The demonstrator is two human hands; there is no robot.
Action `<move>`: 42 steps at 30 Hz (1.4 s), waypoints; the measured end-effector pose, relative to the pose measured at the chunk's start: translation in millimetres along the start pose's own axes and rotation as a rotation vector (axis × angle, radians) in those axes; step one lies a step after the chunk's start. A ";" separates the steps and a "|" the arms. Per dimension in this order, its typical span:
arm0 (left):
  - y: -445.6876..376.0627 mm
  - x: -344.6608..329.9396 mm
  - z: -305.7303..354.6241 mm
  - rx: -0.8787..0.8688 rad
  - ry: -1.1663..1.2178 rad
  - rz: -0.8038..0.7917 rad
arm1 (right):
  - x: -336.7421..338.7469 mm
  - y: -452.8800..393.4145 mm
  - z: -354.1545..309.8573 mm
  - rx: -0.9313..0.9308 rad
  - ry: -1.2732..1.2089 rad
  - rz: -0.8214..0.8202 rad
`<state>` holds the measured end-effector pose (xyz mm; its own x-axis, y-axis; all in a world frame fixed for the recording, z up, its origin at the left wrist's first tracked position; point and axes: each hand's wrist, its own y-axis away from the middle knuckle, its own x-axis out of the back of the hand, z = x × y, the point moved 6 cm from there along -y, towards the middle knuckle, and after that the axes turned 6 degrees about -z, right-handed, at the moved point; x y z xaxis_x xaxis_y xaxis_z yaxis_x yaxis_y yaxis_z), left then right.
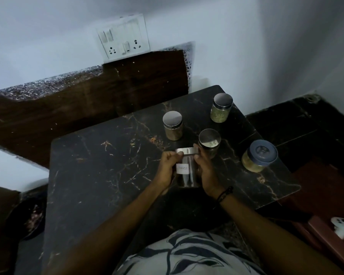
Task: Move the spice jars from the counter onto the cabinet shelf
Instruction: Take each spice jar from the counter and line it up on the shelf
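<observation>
A labelled jar (187, 169) with a metal lid is held between both hands over the middle of the counter (99, 167), its long axis upright and tipped slightly toward the viewer. The left hand (167, 167) is closed on its left side, thumb at the lid rim; the right hand (206, 171) is closed on its right side. Neither hand is nearer; the jar lies directly between them. Four other jars are left toward the counter's far right corner and right edge. No cabinet shelf is seen, so the carry direction cannot be judged.
</observation>
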<state>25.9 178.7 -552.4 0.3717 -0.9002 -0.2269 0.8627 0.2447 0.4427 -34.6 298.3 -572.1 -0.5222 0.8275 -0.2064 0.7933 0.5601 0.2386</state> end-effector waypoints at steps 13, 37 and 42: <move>4.8 5.7 20.2 -0.107 0.103 0.076 | -25.6 -11.9 -12.6 0.018 -0.135 -0.017; 102.7 -37.1 442.4 -1.010 -0.020 0.034 | -145.6 -28.1 -441.0 0.821 0.073 -0.262; 124.9 -41.9 501.3 -1.113 -0.014 0.041 | -169.1 -26.1 -506.4 0.906 0.076 -0.287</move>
<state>-53.9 66.5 -52.8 0.4091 -0.8863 -0.2171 0.6785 0.4546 -0.5770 -125.6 163.5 -62.9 -0.7285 0.6812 -0.0730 0.5559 0.5254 -0.6442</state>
